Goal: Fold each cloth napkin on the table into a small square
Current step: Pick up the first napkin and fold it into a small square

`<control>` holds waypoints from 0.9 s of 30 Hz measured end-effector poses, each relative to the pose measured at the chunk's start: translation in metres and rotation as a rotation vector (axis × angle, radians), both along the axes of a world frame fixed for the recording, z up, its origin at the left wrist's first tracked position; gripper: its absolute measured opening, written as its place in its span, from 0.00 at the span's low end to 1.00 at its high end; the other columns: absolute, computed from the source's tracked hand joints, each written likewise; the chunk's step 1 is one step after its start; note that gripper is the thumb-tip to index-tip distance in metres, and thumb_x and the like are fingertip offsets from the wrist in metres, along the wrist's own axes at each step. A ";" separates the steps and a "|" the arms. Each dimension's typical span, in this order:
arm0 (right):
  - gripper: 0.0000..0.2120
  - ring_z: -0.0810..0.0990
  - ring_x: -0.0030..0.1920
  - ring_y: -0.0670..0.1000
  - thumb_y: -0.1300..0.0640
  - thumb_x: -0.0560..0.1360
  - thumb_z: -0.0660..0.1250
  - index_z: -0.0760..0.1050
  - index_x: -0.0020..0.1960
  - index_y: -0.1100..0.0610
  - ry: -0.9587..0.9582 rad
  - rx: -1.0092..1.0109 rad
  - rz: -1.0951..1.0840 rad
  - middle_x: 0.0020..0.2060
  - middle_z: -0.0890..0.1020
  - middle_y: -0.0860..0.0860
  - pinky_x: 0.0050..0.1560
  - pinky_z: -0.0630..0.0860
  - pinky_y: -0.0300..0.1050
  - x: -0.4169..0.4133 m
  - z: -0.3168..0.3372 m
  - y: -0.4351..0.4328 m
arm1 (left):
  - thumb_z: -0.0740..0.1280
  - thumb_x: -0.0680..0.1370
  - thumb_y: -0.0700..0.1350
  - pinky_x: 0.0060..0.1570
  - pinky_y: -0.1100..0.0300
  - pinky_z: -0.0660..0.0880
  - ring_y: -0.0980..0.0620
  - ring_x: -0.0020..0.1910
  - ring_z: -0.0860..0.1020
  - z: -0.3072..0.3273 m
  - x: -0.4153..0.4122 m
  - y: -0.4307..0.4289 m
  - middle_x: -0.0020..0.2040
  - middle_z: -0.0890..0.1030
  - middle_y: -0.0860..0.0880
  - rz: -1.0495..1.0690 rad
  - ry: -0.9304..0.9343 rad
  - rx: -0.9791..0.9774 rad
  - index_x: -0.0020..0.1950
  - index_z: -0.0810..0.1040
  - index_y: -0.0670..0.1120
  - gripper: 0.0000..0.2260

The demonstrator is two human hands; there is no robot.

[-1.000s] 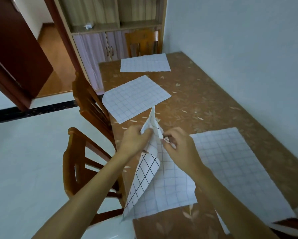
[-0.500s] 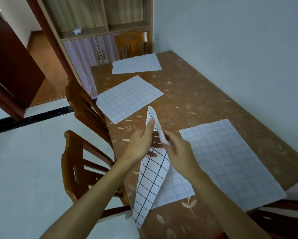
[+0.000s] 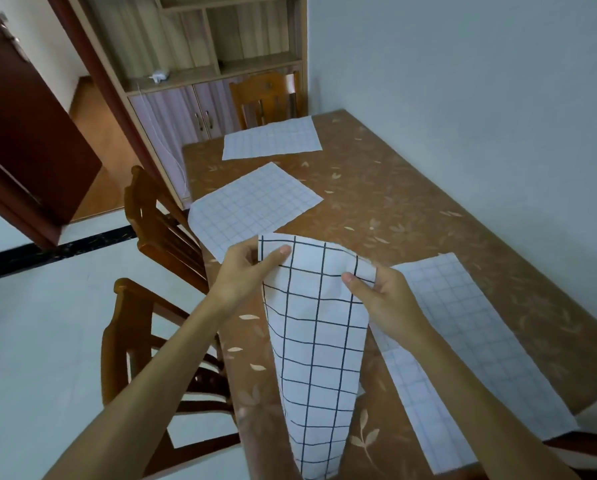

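the step in hand looked like getting the napkin (image 3: 316, 341) ready for its first fold. to do it well, it would help to pull the two top corners apart until the top edge was straight, then lay the cloth flat on the table (image 3: 411, 209) before putting one half over the other, edge on edge, so the black lines matched. the cloth looked soft and floppy, so it would likely bunch up if one corner slipped. the left hand (image 3: 243, 271) pinched the top left corner, with the thumb on the front of the cloth and the other fingers behind it. the right hand (image 3: 385, 301) pinched the top right corner the same way, thumb on the front. both hands were closed small on the cloth, not spread wide. the napkin was up in the air over the near side of the table, between the two hands, and it hung down and got narrow at the bottom. its bold black squares faced the person. a second napkin (image 3: 463, 341) lay flat just to the right of it. a middle napkin (image 3: 252, 206) and a far napkin (image 3: 271, 138) lay flat farther up the table, not folded yet.
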State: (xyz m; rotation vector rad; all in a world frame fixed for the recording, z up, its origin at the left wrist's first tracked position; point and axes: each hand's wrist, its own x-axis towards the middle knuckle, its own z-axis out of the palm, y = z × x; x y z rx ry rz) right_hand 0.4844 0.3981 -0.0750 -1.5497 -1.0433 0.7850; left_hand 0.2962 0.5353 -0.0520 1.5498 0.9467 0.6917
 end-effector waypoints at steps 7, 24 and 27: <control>0.20 0.64 0.25 0.41 0.45 0.79 0.62 0.79 0.41 0.60 -0.065 0.113 -0.079 0.22 0.64 0.49 0.30 0.64 0.31 0.028 0.025 0.015 | 0.70 0.79 0.43 0.50 0.56 0.83 0.49 0.51 0.86 0.021 0.022 -0.002 0.51 0.87 0.48 0.040 -0.061 0.118 0.57 0.84 0.42 0.09; 0.36 0.63 0.25 0.49 0.36 0.76 0.54 0.60 0.28 0.68 -0.059 0.191 -0.129 0.23 0.64 0.58 0.29 0.63 0.37 0.046 0.054 0.054 | 0.63 0.81 0.51 0.54 0.36 0.79 0.42 0.50 0.84 0.056 0.019 0.014 0.47 0.87 0.44 0.074 -0.092 0.244 0.50 0.85 0.43 0.15; 0.49 0.77 0.39 0.68 0.25 0.73 0.51 0.70 0.45 0.76 -0.040 0.114 -0.046 0.40 0.76 0.74 0.43 0.77 0.60 0.052 0.046 0.053 | 0.61 0.83 0.48 0.56 0.42 0.80 0.46 0.50 0.86 0.057 0.017 0.017 0.48 0.88 0.47 0.056 -0.087 0.221 0.52 0.85 0.44 0.14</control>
